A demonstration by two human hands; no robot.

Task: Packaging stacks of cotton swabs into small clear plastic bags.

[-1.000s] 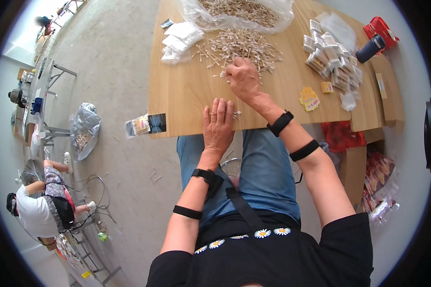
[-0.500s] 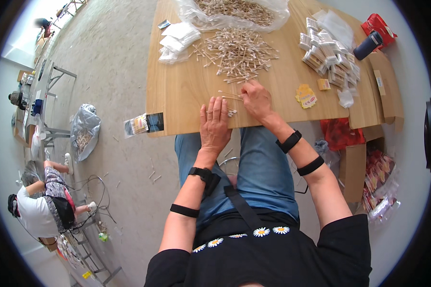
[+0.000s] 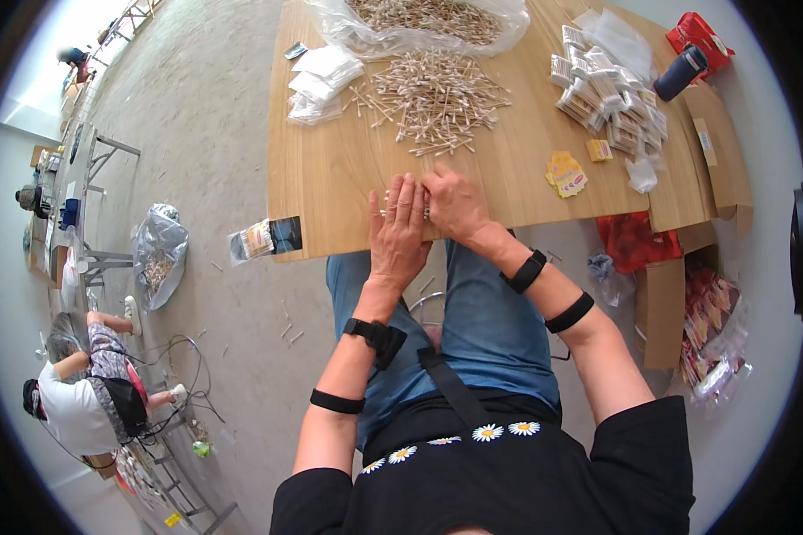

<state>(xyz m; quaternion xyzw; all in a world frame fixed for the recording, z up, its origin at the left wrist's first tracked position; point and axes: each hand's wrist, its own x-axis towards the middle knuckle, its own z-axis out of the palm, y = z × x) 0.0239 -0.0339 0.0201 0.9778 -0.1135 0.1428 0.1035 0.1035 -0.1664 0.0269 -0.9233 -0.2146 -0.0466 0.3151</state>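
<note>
My left hand (image 3: pixel 399 234) lies flat near the table's front edge, fingers stretched out together. Under and beside those fingers show the white tips of a few cotton swabs (image 3: pixel 384 213). Right up against it, my right hand (image 3: pixel 455 207) is closed in a pinch on cotton swabs, mostly hidden by its fingers. Beyond both hands spreads a loose pile of cotton swabs (image 3: pixel 442 96) with pale wooden sticks. Behind that pile, a clear plastic bag (image 3: pixel 509 34) holds many more.
White plastic sachets (image 3: pixel 317 85) lie left of the pile. Packed swab bags (image 3: pixel 607 94), yellow cards (image 3: pixel 566 175), a small yellow box (image 3: pixel 600 150) and a dark bottle (image 3: pixel 681 73) stand to the right. A swab packet (image 3: pixel 252 239) sits at the left corner. Another person (image 3: pixel 85 406) works at far left.
My right hand has moved left and nearer, bringing the swabs it held beside my left hand's fingers. My left hand stays almost in place. The whole view has shifted slightly.
</note>
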